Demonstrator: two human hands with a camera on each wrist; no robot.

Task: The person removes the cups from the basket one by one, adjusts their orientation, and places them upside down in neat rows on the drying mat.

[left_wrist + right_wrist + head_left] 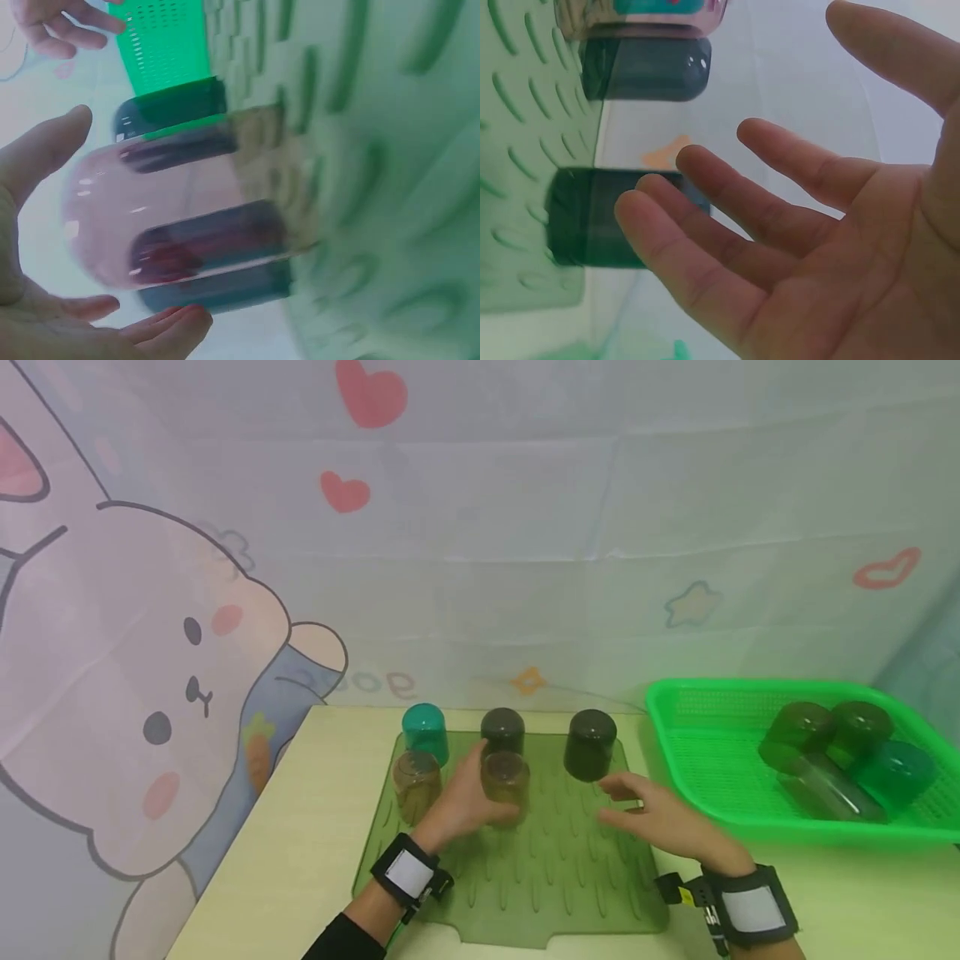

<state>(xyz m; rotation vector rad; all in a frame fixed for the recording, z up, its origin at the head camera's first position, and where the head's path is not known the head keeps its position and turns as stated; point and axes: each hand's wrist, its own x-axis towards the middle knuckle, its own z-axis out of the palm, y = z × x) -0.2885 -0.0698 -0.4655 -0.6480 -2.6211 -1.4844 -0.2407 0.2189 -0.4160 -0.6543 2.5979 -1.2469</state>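
Note:
Upside-down cups stand on a green ridged drying tray (pixel 555 868). My left hand (pixel 467 795) is at a clear pinkish cup (pixel 510 777) in the front row; in the left wrist view its thumb and fingers spread around that cup (pixel 101 195) without closing on it. Whether a fingertip touches it, I cannot tell. Behind it stands a dark grey cup (pixel 502 725). To the left are a teal cup (pixel 425 731) and another clear pinkish cup (pixel 417 787). My right hand (pixel 667 818) hovers with fingers spread, holding nothing, near the dark cup (pixel 591 743) at the back right.
A bright green plastic basket (pixel 720 814) stands on the right of the pale table (pixel 262 860). Several cups lie inside it, among them a teal cup (pixel 896 772) and a clear one on its side (pixel 840 789). A printed cloth (pixel 525 527) hangs behind the table.

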